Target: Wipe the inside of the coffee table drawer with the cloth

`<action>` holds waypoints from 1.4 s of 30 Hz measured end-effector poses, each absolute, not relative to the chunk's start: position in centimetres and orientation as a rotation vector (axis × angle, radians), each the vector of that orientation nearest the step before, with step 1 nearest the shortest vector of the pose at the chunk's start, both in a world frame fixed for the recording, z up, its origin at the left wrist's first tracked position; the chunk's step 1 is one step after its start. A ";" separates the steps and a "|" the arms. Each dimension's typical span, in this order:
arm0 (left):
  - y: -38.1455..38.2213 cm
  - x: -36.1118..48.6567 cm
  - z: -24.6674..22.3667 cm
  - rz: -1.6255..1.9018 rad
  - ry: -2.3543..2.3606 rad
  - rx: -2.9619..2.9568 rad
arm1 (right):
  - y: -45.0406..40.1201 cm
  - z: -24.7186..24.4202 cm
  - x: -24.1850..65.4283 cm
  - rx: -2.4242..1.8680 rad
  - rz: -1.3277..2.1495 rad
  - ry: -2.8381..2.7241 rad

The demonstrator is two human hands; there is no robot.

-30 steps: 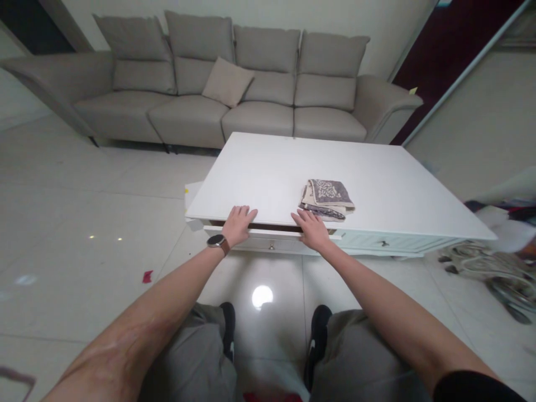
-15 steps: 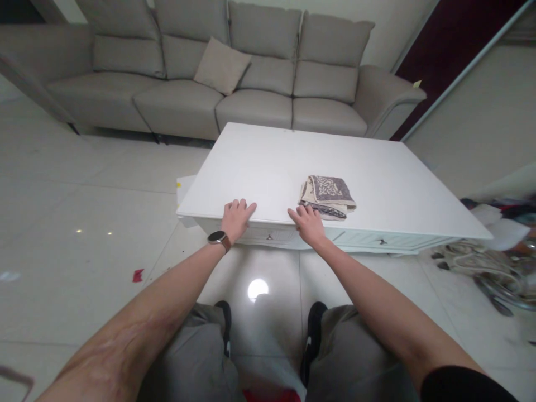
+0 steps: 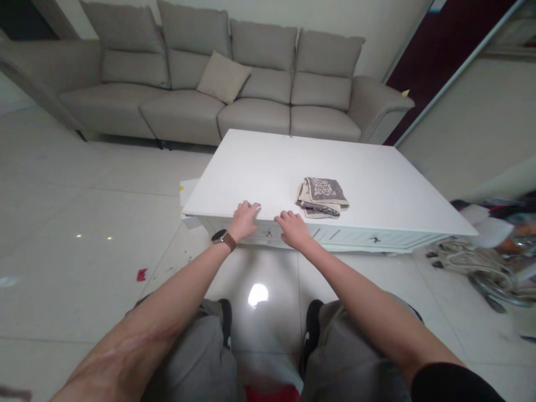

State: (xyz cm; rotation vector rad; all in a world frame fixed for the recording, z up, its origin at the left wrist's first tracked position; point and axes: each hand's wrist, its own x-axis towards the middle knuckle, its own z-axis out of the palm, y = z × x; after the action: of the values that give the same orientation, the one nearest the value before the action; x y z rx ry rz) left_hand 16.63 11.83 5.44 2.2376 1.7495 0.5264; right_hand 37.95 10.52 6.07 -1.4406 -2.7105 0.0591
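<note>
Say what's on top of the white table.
A folded, patterned cloth lies on the white table; the left hand and right hand are at its front edge. What the cloth covers cannot be seen.

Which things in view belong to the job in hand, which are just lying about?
In hand, apparently:
- left hand, right hand, at the front edge
- white table
- drawer front

Lying about:
- folded cloth
- cushion
- red scrap

Had a bare left hand and a bare right hand. Wore a watch on the left wrist, with a round dark face, a silvery rim and a brown strap. Showed a black sleeve on the right arm, ending near the elbow. Was dressed below in grey trousers and black shoes with small whitish marks on the sides.
</note>
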 end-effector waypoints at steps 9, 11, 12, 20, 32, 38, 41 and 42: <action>1.5 23.0 9.8 0.819 0.823 1.071 | 1.5 8.4 35.5 -0.753 2.059 -1.455; -0.6 23.1 9.8 0.901 0.679 0.935 | 0.2 8.3 35.1 -0.490 2.313 -1.113; -1.4 23.0 9.8 0.911 0.640 0.895 | -0.3 8.2 34.9 -0.362 2.400 -0.985; -2.8 23.0 9.1 0.988 0.815 0.967 | -1.3 5.3 34.1 0.053 2.609 -0.918; -0.1 23.4 9.3 1.038 0.915 1.044 | 0.8 6.1 34.2 -0.111 2.520 -0.883; 0.7 23.0 8.9 0.902 0.849 1.178 | 0.5 5.8 33.9 -0.158 2.511 -0.950; 0.9 22.8 8.5 0.879 0.823 1.140 | 0.2 5.8 33.5 -0.285 2.465 -0.835; 0.9 22.8 8.3 0.887 0.820 1.122 | 0.1 5.9 33.5 -0.333 2.452 -0.791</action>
State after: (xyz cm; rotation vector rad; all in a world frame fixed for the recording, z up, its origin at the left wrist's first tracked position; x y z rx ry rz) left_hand 22.84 0.89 8.33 1.1219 0.8202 0.8871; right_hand 33.48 0.14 5.88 -0.3326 -0.7905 2.4519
